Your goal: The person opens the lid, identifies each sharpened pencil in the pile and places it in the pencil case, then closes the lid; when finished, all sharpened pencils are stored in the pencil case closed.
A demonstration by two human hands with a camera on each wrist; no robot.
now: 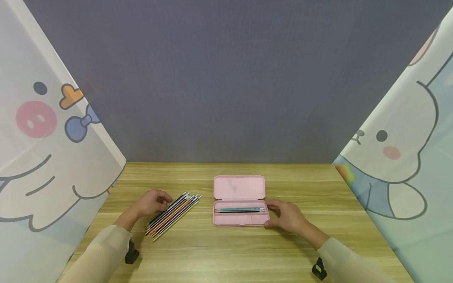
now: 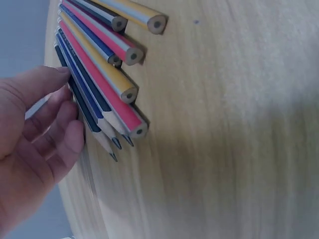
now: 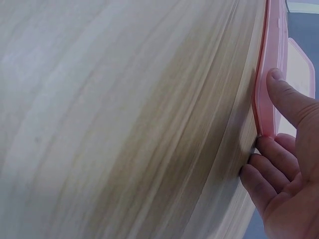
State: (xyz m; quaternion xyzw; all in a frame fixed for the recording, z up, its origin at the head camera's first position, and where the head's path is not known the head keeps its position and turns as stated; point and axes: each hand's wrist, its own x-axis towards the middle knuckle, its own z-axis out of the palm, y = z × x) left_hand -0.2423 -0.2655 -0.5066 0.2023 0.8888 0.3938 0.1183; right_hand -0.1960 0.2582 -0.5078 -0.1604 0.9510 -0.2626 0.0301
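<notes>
My left hand point(image 1: 154, 202) lies along the left side of a loose bundle of striped pencils point(image 1: 175, 216). Its thumb and loosely bent fingers touch the outermost dark pencil point(image 2: 85, 107), which lies flush with the others. Sharpened tips and flat ends show together at the pencils' near end. Right of the bundle lies a pink pencil case point(image 1: 226, 225) with its lid point(image 1: 238, 188) folded back. Inside the long compartment are a light blue pencil point(image 1: 238, 209) and a black one. My right hand point(image 1: 290, 217) grips the case's right end, thumb point(image 3: 284, 92) at the front corner, fingers around the side.
The wood-grain table point(image 1: 212, 255) meets a dark grey panel point(image 1: 226, 90) at its back edge. Cartoon-printed cloths hang at the left point(image 1: 53, 157) and right point(image 1: 407, 157) sides. A small divider splits the case's front compartment. Black wrist devices point(image 1: 132, 252) sit at both sleeves.
</notes>
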